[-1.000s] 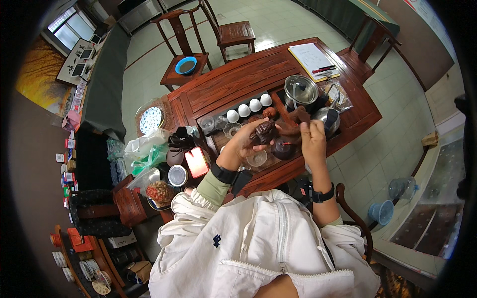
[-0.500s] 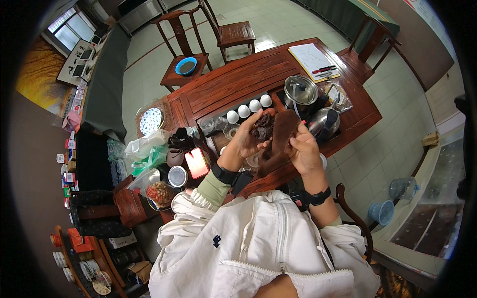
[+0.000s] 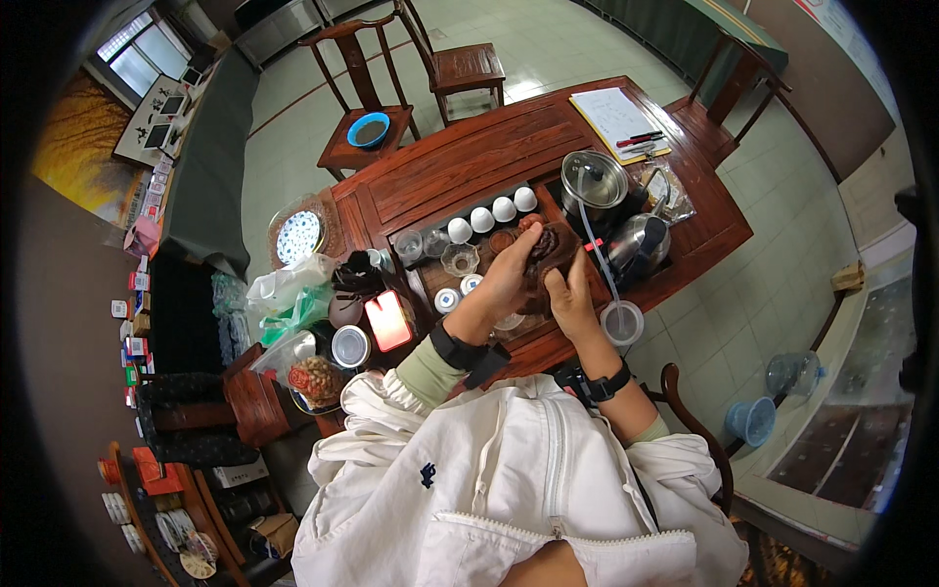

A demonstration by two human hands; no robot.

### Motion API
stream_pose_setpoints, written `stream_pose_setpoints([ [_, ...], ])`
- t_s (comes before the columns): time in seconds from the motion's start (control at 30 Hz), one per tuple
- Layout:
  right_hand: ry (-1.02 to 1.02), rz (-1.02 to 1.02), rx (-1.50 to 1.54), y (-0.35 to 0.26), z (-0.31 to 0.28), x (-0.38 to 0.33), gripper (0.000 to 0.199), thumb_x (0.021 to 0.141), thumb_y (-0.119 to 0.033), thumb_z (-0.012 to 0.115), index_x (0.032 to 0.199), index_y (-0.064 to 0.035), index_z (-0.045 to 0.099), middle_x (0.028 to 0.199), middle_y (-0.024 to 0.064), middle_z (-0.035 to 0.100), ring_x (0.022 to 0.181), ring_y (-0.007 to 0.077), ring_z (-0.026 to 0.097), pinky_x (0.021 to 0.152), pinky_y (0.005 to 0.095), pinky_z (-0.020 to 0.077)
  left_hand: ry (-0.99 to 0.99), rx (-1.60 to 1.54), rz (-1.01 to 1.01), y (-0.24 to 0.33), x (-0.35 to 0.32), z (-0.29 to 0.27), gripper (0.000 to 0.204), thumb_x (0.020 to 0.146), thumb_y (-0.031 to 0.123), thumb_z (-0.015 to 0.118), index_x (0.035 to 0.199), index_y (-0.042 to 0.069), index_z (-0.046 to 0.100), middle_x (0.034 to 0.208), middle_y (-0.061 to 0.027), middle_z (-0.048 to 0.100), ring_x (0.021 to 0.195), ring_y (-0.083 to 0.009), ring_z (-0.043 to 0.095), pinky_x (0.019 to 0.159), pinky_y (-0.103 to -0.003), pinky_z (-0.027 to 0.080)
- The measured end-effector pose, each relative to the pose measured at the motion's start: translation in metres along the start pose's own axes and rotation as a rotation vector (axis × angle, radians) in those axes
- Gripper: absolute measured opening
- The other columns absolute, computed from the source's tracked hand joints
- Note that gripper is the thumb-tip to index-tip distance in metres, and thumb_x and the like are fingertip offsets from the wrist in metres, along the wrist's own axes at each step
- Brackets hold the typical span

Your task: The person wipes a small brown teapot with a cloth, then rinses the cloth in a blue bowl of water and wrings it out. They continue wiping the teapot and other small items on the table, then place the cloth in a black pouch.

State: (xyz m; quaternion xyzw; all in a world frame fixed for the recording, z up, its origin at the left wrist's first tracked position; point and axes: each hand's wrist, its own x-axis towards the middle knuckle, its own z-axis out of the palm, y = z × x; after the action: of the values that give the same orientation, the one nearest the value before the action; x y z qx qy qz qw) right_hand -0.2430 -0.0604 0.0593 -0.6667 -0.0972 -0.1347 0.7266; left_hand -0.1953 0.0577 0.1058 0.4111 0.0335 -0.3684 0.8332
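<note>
Above the near side of the tea tray, my left hand (image 3: 501, 281) is closed around a dark brown carved figurine (image 3: 544, 245). A brown cloth (image 3: 564, 256) is bunched against the figurine, and my right hand (image 3: 575, 301) grips it with the thumb on top. Both hands nearly meet, so the lower part of the figurine is hidden. Behind them stands a row of small white cups (image 3: 482, 219). To the left of my hands are a clear glass bowl (image 3: 460, 259) and small white round pieces (image 3: 447, 300).
A lidded glass pot (image 3: 594, 180) and a metal kettle (image 3: 640, 241) stand right of the tray. A tube runs to a white tub (image 3: 622, 323). Further back lies a clipboard (image 3: 618, 122) with pens. Plastic bags (image 3: 293, 293), jars and a phone-like bright red-edged panel (image 3: 389, 321) crowd the left.
The cloth, earlier spread and hanging from my right hand, is now gathered against the figurine. My right hand has moved left and nearer, uncovering the tube and the white tub.
</note>
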Motion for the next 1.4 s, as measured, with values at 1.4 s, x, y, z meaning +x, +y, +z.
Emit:
stream_pose_setpoints([
  [1.4,0.062,0.140,-0.010,-0.014,0.000,0.008,0.050,0.089,-0.014,0.058,0.128,0.0013,0.030,0.114,0.0132,0.048,0.104,0.0188,0.047,0.091,0.0328,0.0402,-0.011,0.140,0.034,0.003,0.003,0.002,0.047,0.099,0.043,0.039,0.126,0.005,0.049,0.112,-0.0076,0.057,0.095,-0.0175,0.058,0.079,-0.033,0.049],
])
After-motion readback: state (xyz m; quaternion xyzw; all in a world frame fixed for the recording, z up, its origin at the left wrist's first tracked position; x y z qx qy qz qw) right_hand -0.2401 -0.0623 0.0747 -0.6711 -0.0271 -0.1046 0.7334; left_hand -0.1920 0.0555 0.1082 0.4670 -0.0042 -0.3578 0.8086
